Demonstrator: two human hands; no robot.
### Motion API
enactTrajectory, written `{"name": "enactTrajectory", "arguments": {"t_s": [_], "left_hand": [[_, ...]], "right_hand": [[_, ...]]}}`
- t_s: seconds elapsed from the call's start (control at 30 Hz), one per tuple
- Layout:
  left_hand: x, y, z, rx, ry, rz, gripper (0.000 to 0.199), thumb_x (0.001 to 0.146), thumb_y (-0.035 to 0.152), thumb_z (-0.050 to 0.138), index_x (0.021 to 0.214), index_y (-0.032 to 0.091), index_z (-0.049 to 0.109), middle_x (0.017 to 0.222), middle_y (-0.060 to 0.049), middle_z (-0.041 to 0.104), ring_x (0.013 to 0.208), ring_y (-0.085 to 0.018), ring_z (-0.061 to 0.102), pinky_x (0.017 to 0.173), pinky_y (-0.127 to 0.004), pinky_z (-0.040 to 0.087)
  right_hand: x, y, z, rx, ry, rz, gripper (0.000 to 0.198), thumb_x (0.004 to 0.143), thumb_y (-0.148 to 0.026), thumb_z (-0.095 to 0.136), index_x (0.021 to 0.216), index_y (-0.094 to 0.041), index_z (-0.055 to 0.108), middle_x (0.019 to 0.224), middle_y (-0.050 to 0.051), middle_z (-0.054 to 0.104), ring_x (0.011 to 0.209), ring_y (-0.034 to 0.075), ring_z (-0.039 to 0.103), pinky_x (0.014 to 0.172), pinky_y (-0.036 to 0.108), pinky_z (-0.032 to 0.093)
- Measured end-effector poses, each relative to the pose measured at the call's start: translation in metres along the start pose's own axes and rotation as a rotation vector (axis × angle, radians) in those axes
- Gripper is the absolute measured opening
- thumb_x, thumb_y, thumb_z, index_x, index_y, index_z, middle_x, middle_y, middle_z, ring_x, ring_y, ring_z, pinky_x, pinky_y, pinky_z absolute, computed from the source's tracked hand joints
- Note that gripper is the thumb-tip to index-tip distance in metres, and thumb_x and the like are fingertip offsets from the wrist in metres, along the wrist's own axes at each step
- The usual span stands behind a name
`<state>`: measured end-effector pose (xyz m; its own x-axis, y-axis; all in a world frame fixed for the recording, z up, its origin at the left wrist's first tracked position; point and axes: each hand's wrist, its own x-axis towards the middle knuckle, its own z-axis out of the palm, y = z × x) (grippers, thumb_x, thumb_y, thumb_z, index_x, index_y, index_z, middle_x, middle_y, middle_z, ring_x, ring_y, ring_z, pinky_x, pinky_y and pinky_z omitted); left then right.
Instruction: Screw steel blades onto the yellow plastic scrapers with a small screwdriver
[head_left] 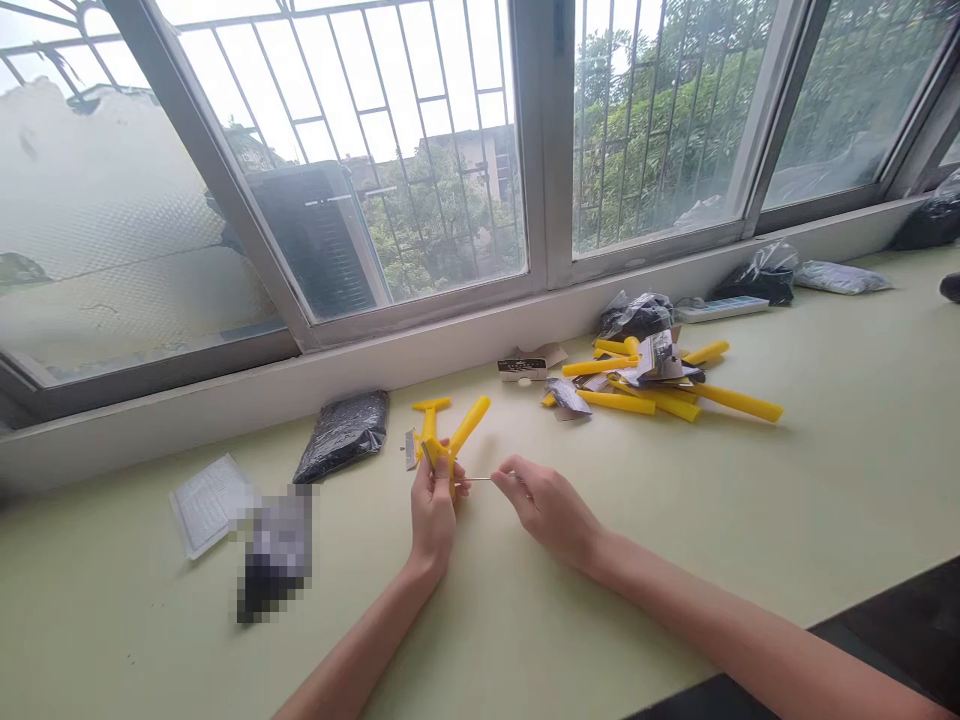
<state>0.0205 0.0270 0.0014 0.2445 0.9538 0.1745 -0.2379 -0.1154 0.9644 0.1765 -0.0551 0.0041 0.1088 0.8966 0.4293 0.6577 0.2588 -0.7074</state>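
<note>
Your left hand [435, 505] grips a yellow tool [470, 425], handle slanting forward-right; your right hand [551, 505] pinches a thin rod [478, 479] pointing left; yellow handles [675, 404] lie beyond, rightward.

We face a row of grey-framed windows [544, 150] above a low white ledge [450, 350], which runs along the far side of a pale green bench [750, 500]. Beyond the glass we see metal bars [373, 110], leafy trees [675, 130], a dark louvred unit [311, 235] and a bright white sky [330, 60]. The leftmost pane [112, 220] looks cloudy, and daylight spreads softly over our bench.
</note>
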Motion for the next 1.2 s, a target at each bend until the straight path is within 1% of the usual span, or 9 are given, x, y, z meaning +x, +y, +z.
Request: {"name": "enactTrajectory", "arguments": {"t_s": [0.13, 0.3, 0.37, 0.5, 0.57, 0.77, 0.9, 1.0, 1.2], "left_hand": [[0.0, 0.0, 0.0, 0.004, 0.003, -0.009, 0.048, 0.093, 0.055, 0.06, 0.128, 0.022, 0.057, 0.086, -0.003, 0.058, 0.071, -0.013, 0.055, 0.069, -0.026, 0.05], [0.0, 0.001, 0.001, 0.011, 0.007, -0.008, 0.048, 0.092, 0.054, 0.061, 0.127, 0.022, 0.058, 0.085, -0.003, 0.058, 0.072, -0.013, 0.056, 0.069, -0.025, 0.05], [0.0, 0.002, 0.001, 0.011, -0.004, -0.008, 0.047, 0.093, 0.054, 0.06, 0.127, 0.022, 0.057, 0.085, -0.003, 0.058, 0.072, -0.013, 0.056, 0.069, -0.025, 0.05], [0.0, 0.002, 0.001, 0.024, 0.003, -0.009, 0.048, 0.093, 0.054, 0.06, 0.127, 0.022, 0.058, 0.085, -0.003, 0.059, 0.071, -0.013, 0.055, 0.068, -0.025, 0.05], [0.0, 0.002, 0.001, 0.023, 0.002, -0.006, 0.049, 0.092, 0.054, 0.06, 0.128, 0.021, 0.058, 0.086, -0.003, 0.059, 0.071, -0.013, 0.055, 0.069, -0.026, 0.05], [0.0, 0.001, 0.0, 0.023, 0.003, -0.019, 0.049, 0.092, 0.055, 0.061, 0.128, 0.022, 0.058, 0.086, -0.003, 0.059, 0.073, -0.013, 0.056, 0.071, -0.026, 0.051], [-0.001, 0.001, 0.0, 0.025, 0.006, -0.017, 0.047, 0.093, 0.054, 0.059, 0.128, 0.023, 0.058, 0.087, -0.003, 0.059, 0.074, -0.013, 0.056, 0.071, -0.026, 0.051], [-0.001, 0.001, 0.0, 0.038, 0.009, -0.012, 0.048, 0.092, 0.054, 0.061, 0.128, 0.022, 0.059, 0.089, -0.004, 0.059, 0.074, -0.014, 0.056, 0.069, -0.026, 0.051], [0.0, 0.001, 0.0, 0.02, 0.005, -0.017, 0.047, 0.093, 0.054, 0.059, 0.127, 0.021, 0.058, 0.088, -0.004, 0.059, 0.071, -0.012, 0.055, 0.069, -0.025, 0.05]], "right_hand": [[-0.001, 0.002, 0.001, -0.014, 0.003, -0.02, 0.032, 0.106, -0.035, 0.038, 0.081, -0.022, 0.051, 0.069, 0.0, 0.056, 0.06, 0.015, 0.049, 0.06, 0.028, 0.036], [0.0, 0.002, 0.002, 0.122, 0.022, -0.089, 0.012, 0.102, -0.032, 0.049, 0.1, -0.021, 0.054, 0.096, 0.004, 0.063, 0.079, 0.016, 0.06, 0.07, 0.028, 0.044], [0.0, 0.001, 0.002, 0.1, 0.013, -0.048, 0.018, 0.102, -0.038, 0.05, 0.101, -0.021, 0.055, 0.088, 0.003, 0.063, 0.074, 0.017, 0.059, 0.066, 0.028, 0.043], [0.001, 0.002, 0.002, -0.014, -0.048, 0.049, 0.039, 0.106, -0.041, 0.036, 0.076, -0.021, 0.049, 0.063, -0.001, 0.054, 0.056, 0.015, 0.046, 0.058, 0.029, 0.034], [0.002, 0.005, 0.003, -0.025, -0.037, 0.027, 0.038, 0.106, -0.037, 0.038, 0.072, -0.021, 0.046, 0.065, -0.001, 0.054, 0.057, 0.014, 0.046, 0.059, 0.029, 0.035], [0.0, 0.003, 0.004, 0.098, 0.015, -0.058, 0.019, 0.102, -0.036, 0.05, 0.091, -0.021, 0.052, 0.088, 0.003, 0.062, 0.074, 0.016, 0.057, 0.066, 0.027, 0.042], [-0.001, -0.002, 0.001, 0.015, -0.037, 0.031, 0.034, 0.105, -0.046, 0.039, 0.083, -0.022, 0.048, 0.069, -0.002, 0.056, 0.058, 0.014, 0.047, 0.056, 0.027, 0.032], [-0.001, 0.0, 0.002, -0.103, -0.047, 0.064, 0.042, 0.107, -0.042, 0.036, 0.07, -0.022, 0.04, 0.06, -0.003, 0.049, 0.053, 0.014, 0.039, 0.055, 0.028, 0.027], [0.0, 0.008, 0.004, -0.001, 0.001, -0.051, 0.017, 0.102, -0.031, 0.051, 0.088, -0.022, 0.049, 0.083, 0.001, 0.061, 0.069, 0.015, 0.052, 0.063, 0.026, 0.038]]}}
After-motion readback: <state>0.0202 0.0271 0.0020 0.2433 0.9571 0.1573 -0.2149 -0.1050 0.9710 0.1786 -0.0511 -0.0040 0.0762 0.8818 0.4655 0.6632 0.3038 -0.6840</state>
